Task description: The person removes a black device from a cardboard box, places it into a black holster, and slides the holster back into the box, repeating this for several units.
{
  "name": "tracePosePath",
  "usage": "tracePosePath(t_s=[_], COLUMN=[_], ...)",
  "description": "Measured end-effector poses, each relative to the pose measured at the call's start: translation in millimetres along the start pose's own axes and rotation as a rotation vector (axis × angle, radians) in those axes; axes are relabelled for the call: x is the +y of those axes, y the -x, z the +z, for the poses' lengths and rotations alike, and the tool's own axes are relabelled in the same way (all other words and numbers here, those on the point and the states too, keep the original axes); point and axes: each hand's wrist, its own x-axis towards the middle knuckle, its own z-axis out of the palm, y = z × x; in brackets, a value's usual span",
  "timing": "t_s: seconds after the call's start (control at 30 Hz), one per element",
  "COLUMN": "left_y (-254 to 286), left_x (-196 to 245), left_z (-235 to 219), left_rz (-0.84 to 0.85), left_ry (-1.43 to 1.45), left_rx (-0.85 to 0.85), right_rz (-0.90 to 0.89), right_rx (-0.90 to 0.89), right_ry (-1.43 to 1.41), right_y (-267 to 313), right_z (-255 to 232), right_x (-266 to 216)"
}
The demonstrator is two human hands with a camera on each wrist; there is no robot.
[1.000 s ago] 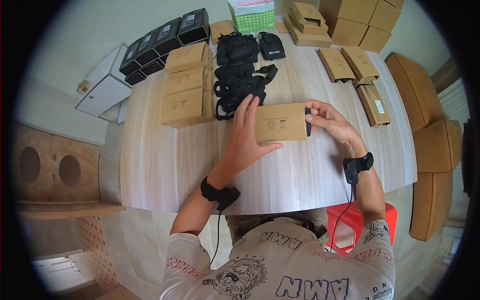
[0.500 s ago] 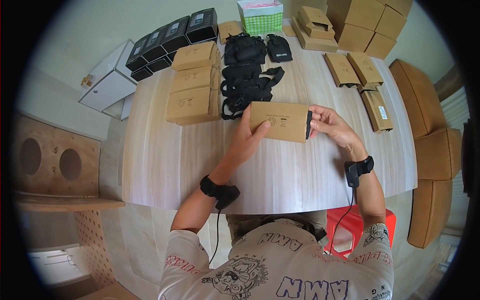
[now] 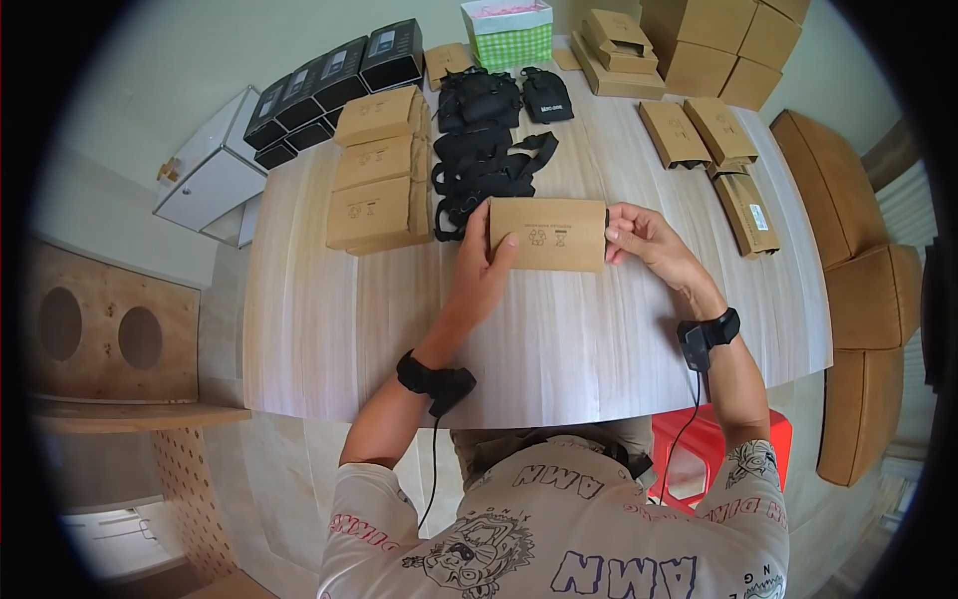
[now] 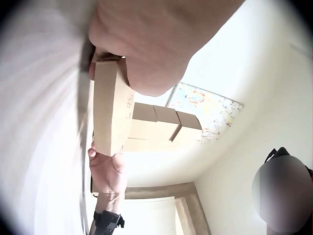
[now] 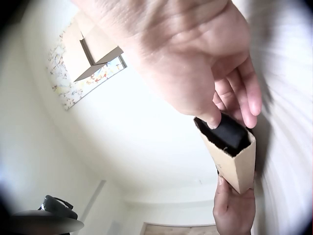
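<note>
A small brown cardboard box [image 3: 561, 256] with printed recycling marks lies level between both hands above the table. My left hand [image 3: 481, 282] grips its left end, thumb on the top face and fingers round the far side. My right hand [image 3: 655, 250] is at the open right end. In the right wrist view a black item [image 5: 228, 131] fills that opening, its outer end close to the ragged rim. The right thumb rests on the black item and the other fingers curl round its opposite side. The rest of the item is hidden inside the box.
Black strapped pouches [image 3: 484, 165] lie just beyond the box. Stacked brown boxes [image 3: 371, 215] stand left, with black boxes [image 3: 334, 75] behind. More small boxes [image 3: 746, 212] lie right. A green checked bag [image 3: 509, 40] and large cartons [image 3: 699, 50] stand at the back.
The black item protruded from the box's right end and has moved left into it. My left hand went from spread fingers at the box's left end to gripping it, thumb on top.
</note>
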Motion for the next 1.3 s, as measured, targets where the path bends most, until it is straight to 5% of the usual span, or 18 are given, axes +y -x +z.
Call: tracePosePath(t_s=[0.53,0.7,0.87,1.07,1.17,1.3], left_y=[-2.8,-0.3,7.5,4.3,6.5,6.9], left_x=[11.9,15.5,8.9,5.1,3.4,9.6], left_z=[-2.3,-1.7,14.1,-4.3,-1.2,2.2], left_rz=[-0.005,-0.161,-0.062,-0.187,-0.194,-0.172], left_ry=[0.147,0.163,-0.034,-0.066,-0.076,-0.086], left_rx=[-0.098,-0.016,-0.036,-0.082,-0.089,-0.058], right_rz=[-0.038,-0.016,-0.028,-0.045,-0.249,-0.374], right_rx=[0.136,0.192,0.215,0.162,0.264,0.054], right_ry=[0.017,0.025,0.104,0.381,0.549,0.710], right_y=[-7.2,-6.0,-1.1,2.7,11.4,13.5], right_z=[-7.3,-6.6,5.8,6.4,22.9,33.4], right_x=[16.3,19.0,9.0,-2.3,-10.4,-5.5])
